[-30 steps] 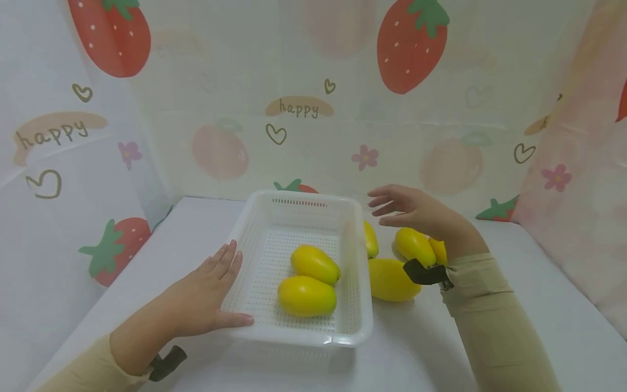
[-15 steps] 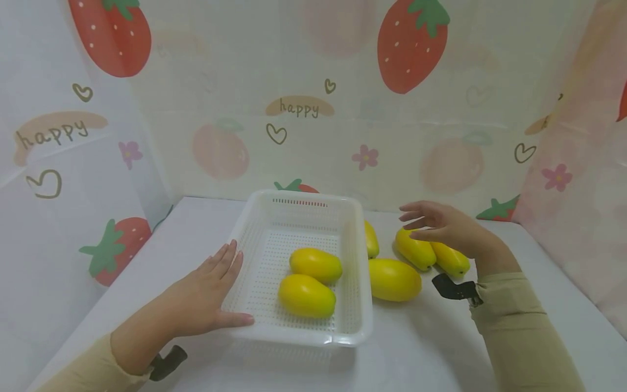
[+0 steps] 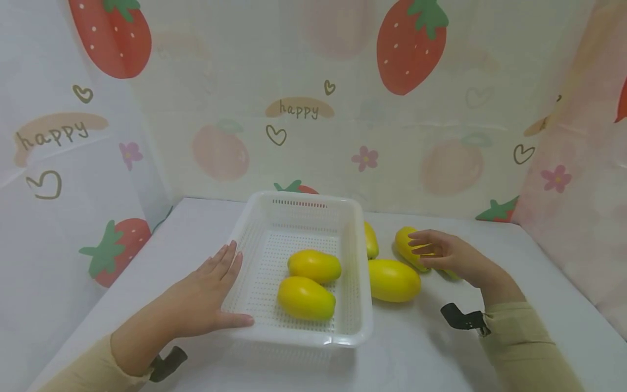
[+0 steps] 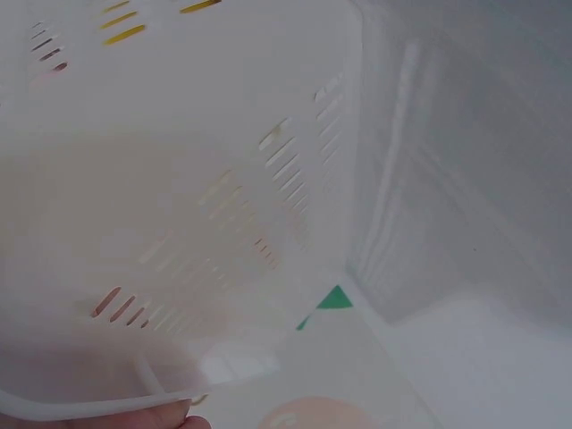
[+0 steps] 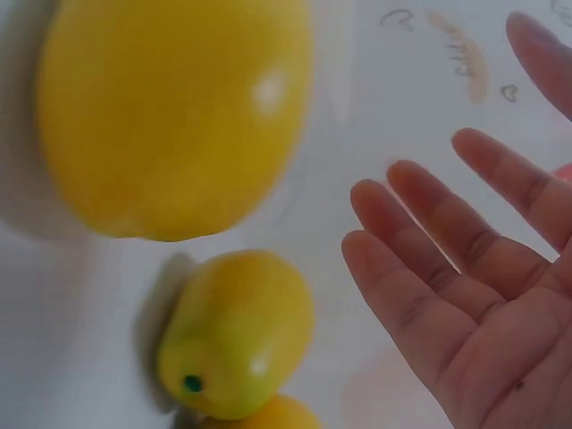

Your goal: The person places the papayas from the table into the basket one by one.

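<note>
My left hand (image 3: 201, 296) lies along the left rim of a white perforated plastic basket (image 3: 364, 305), fingers straight and thumb over the near-left corner. In the left wrist view its fingers (image 4: 161, 417) show at the basket's rim. Two yellow, green-tipped fruits like mangoes sit in the basket, one (image 3: 314, 265) behind the other (image 3: 306, 298). My right hand (image 3: 455, 256), fingers spread and holding nothing, hovers right of the basket, overlapping a mango-like fruit (image 3: 405, 247) and another (image 3: 449, 274) mostly hidden behind it. The right wrist view shows its palm (image 5: 500, 357) beside the fruits.
A larger yellow fruit (image 3: 394, 280) lies against the basket's right side, with a smaller one (image 3: 370, 240) behind it, partly hidden by the rim. The white table (image 3: 406, 348) is enclosed by fruit-printed sheets (image 3: 299, 65) at the back and sides.
My right hand has moved right and down from beside the basket's far rim to the fruits at right. The rear fruit in the basket has rolled slightly. The left hand has stayed put.
</note>
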{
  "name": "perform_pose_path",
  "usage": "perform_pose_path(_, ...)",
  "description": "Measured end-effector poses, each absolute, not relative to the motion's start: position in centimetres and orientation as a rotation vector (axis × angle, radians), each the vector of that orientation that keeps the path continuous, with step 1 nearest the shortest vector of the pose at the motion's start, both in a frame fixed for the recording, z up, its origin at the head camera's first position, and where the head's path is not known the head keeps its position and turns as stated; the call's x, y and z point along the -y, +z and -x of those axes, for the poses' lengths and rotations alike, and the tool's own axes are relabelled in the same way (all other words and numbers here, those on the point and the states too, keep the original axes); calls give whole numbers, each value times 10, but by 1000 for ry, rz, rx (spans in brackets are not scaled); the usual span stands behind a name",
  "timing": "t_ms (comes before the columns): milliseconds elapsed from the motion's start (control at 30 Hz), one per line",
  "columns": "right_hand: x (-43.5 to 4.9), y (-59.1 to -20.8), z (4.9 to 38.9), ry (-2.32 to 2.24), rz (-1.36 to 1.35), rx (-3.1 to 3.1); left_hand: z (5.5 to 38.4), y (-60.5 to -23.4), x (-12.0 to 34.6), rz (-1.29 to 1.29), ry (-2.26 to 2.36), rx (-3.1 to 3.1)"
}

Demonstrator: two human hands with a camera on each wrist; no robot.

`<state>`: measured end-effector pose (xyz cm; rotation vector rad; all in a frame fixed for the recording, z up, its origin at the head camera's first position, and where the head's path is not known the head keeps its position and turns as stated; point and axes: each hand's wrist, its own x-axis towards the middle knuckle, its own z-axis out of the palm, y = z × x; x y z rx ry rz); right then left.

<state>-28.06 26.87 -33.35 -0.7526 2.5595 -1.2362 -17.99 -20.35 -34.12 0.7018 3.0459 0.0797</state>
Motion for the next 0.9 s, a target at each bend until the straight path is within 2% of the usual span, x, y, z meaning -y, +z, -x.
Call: perform_pose_path(900,-267,-391,269,-1249,630,-2520,177,-339,202,-699,81,-3043)
